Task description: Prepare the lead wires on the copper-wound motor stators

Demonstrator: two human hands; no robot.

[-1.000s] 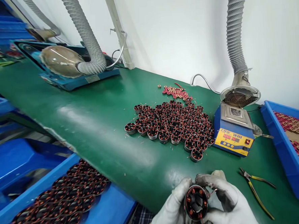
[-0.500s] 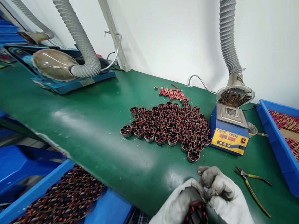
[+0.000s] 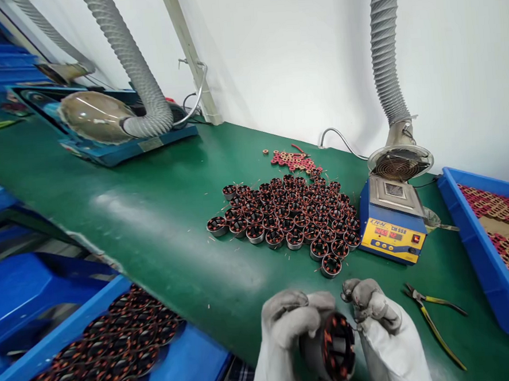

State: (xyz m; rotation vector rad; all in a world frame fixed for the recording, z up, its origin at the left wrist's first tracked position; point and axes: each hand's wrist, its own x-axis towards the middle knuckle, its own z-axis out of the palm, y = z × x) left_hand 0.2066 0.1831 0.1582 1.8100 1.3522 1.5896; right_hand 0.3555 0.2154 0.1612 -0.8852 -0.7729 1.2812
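Both hands gloved, low centre of view, over the near edge of the green bench [image 3: 153,219]. Left hand [image 3: 285,338] is curled around a stator [image 3: 331,347], fingers over its top and outer wall, so the stator sits in the palm with its copper-wound open face turned right, toward the other hand. Right hand [image 3: 381,326] is just beside that face, fingertips pinched together at the rim, probably on a fine lead wire; too blurred to confirm.

Finished stators [image 3: 286,217] stand packed in a cluster mid-bench, well apart from the hands. Solder pot [image 3: 392,228] sits right of the cluster. Pliers [image 3: 435,323] lie on the bench near the right hand, untouched. Blue tray [image 3: 117,342] of stators lower left.
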